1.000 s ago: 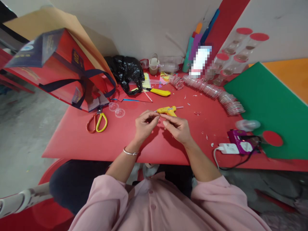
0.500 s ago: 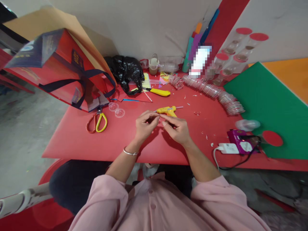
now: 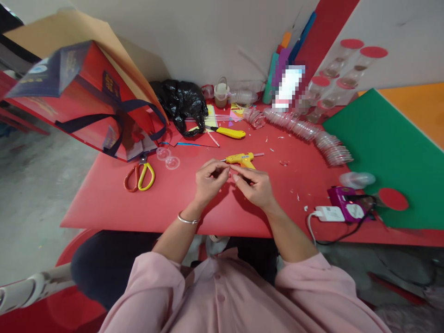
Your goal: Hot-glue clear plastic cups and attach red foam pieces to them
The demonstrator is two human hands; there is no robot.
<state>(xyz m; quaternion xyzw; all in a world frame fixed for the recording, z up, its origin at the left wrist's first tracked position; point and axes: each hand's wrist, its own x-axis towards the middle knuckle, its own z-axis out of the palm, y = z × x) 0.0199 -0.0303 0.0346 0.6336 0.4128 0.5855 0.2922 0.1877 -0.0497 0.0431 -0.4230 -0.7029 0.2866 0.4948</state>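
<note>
My left hand (image 3: 210,179) and my right hand (image 3: 255,184) meet fingertip to fingertip over the red table (image 3: 114,203). Thumb and fingers of the left are pinched together; whatever they hold is too small to make out. The right is closed in much the same way, its fingertips touching the left's, and its contents cannot be made out either. Just beyond the hands lies a yellow glue gun (image 3: 240,159) with a glue stick (image 3: 258,154) poking from its back. Left of them rest scissors (image 3: 140,178) with red and yellow handles, and clear plastic pieces (image 3: 172,162).
A yellow utility knife (image 3: 231,133) and black plastic bag (image 3: 185,104) lie farther back. Stacked clear cups (image 3: 305,127) stretch to the right. A purple power strip (image 3: 347,203) with a white plug (image 3: 329,213) sits by a green board (image 3: 391,171). A red gift bag (image 3: 86,97) stands left.
</note>
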